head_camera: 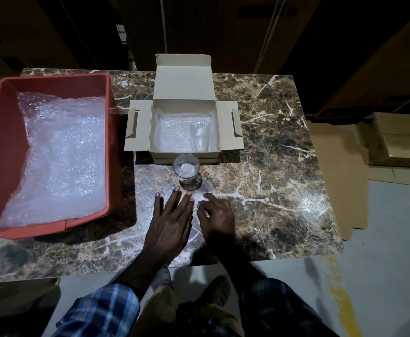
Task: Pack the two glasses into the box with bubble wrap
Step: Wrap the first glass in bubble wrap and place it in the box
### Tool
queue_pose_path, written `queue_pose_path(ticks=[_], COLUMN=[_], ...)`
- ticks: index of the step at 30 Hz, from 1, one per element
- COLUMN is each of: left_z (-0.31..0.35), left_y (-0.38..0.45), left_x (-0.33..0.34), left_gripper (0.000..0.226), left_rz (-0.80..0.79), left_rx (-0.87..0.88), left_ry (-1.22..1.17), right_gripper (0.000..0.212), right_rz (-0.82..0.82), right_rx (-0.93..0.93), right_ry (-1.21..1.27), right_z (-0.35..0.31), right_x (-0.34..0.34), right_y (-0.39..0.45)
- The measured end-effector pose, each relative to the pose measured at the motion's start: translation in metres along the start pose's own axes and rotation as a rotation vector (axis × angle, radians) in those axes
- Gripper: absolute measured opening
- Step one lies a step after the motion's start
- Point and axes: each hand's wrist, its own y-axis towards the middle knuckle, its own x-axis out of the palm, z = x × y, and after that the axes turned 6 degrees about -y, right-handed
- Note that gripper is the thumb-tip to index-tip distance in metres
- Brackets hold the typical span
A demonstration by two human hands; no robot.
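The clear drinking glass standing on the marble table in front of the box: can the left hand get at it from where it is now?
Probably yes. The clear drinking glass stands upright just beyond the left hand, whose straight fingers lie flat, pointing toward it, with nothing between them.

The box point(184, 132) sits at frame centre on the table point(272, 166), with one glass point(201, 136) inside on bubble wrap point(172, 135). A second glass point(186, 169) stands just below it. The bin point(9, 152) of wrap fills the left; both hands point(172, 222) rest at lower centre.
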Motion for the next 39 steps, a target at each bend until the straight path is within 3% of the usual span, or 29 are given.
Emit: queue_pose_path(ticks=[4,6,10,16,22,28,34,39], left_z=[-0.005,-0.009,-0.013,-0.018,-0.014,-0.014,-0.016,-0.012], left_y=[-0.006,-0.006,-0.005,-0.020,-0.016,-0.017,-0.013,-0.010], left_x=[-0.001,-0.002,-0.004,0.004,-0.008,-0.009,-0.001,-0.006], left_gripper=[0.048,0.050,0.052,0.057,0.052,0.052,0.043,0.042], left_rz=[-0.067,-0.105,-0.133,-0.159,-0.169,-0.164,-0.068,0.045], left_rx=[-0.026,-0.021,0.007,0.029,-0.030,-0.110,-0.232,-0.292], left_ry=[0.002,0.019,0.014,-0.037,-0.068,-0.353,-0.494,-0.508], right_gripper=[0.018,0.027,0.024,0.022,0.015,0.021,0.036,0.026], right_rz=[0.098,0.055,-0.083,-0.138,-0.065,-0.055,-0.107,-0.113], right_rx=[0.266,0.341,0.373,0.381,0.246,0.013,-0.023,-0.019], right_ry=[0.068,0.046,0.010,0.036,0.074,0.173,0.100,0.078], right_z=[-0.005,-0.006,-0.006,-0.011,-0.025,-0.031,-0.023,-0.020], right_x=[0.000,0.002,-0.001,-0.005,-0.007,-0.002,0.007,0.010], right_y=[-0.001,0.001,0.013,0.016,0.007,-0.004,-0.012,-0.014])
